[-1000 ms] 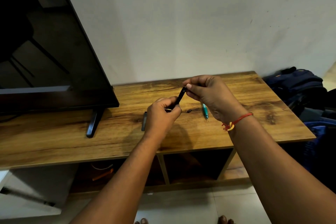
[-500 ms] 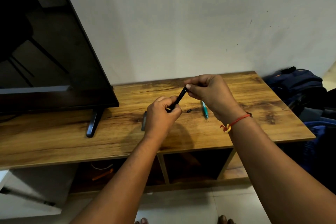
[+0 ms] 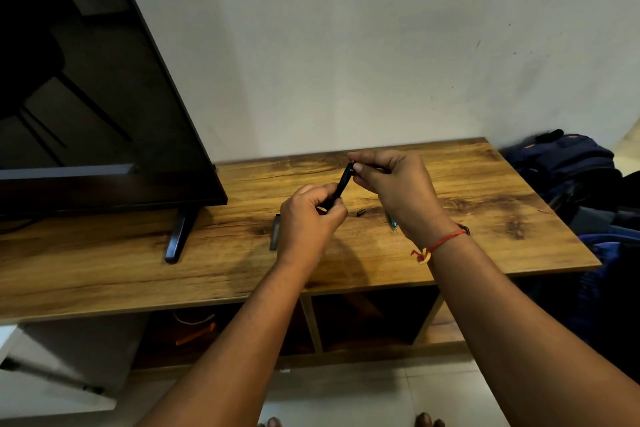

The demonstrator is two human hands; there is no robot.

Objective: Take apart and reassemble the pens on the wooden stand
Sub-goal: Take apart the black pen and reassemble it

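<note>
Head view: the left grip (image 3: 308,218) is clenching the lower end of the black pen (image 3: 344,180), holding it above the middle of the desk (image 3: 485,191), tilted toward 1 o'clock. The right grip (image 3: 398,191) is pinching its upper tip. Twisting gently along the pen's axis while steadying the left should be working best. The pen is looking slim, dark and glossy.

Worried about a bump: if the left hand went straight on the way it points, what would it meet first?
Probably the right hand, pinching the black pen just ahead; depth is unclear.
</note>
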